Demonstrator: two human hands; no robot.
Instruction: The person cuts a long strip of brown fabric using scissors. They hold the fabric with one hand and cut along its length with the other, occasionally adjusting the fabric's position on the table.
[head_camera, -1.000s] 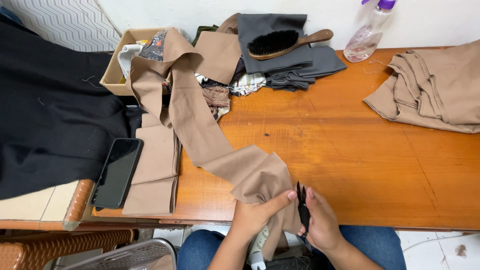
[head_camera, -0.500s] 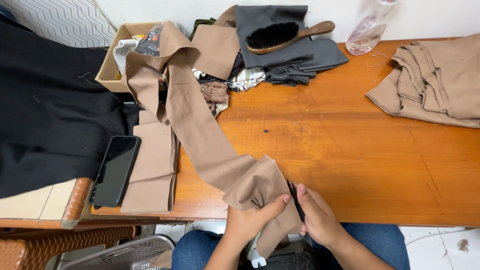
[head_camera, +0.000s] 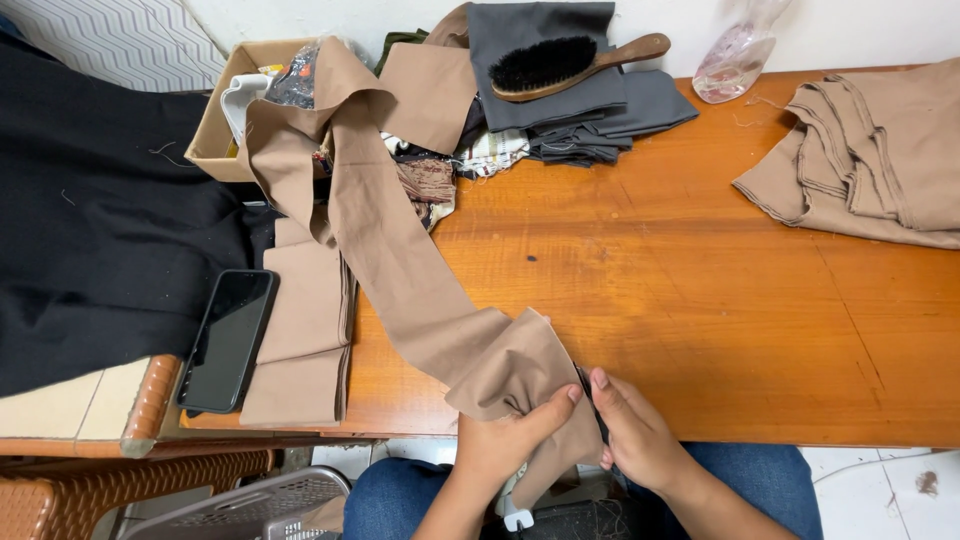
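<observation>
A long tan fabric strip (head_camera: 400, 250) runs from the cardboard box down across the orange wooden table (head_camera: 680, 300) to its front edge. My left hand (head_camera: 510, 445) grips the strip's bunched lower end. Beside it, my right hand (head_camera: 635, 435) holds small black scissors (head_camera: 590, 400), their blades against the fabric's right edge. Both hands sit over my lap, just past the table's front edge.
A black phone (head_camera: 228, 338) lies on folded tan pieces (head_camera: 305, 330) at the left. Black cloth (head_camera: 90, 230) covers the far left. At the back are a cardboard box (head_camera: 225, 120), grey fabric with a wooden brush (head_camera: 570, 62) and a spray bottle (head_camera: 735, 55). Folded tan cloth (head_camera: 870, 160) lies at the right.
The view has shifted closer. My right hand with the scissors has moved in against the fabric edge, and my left hand has gathered the strip's end tighter.
</observation>
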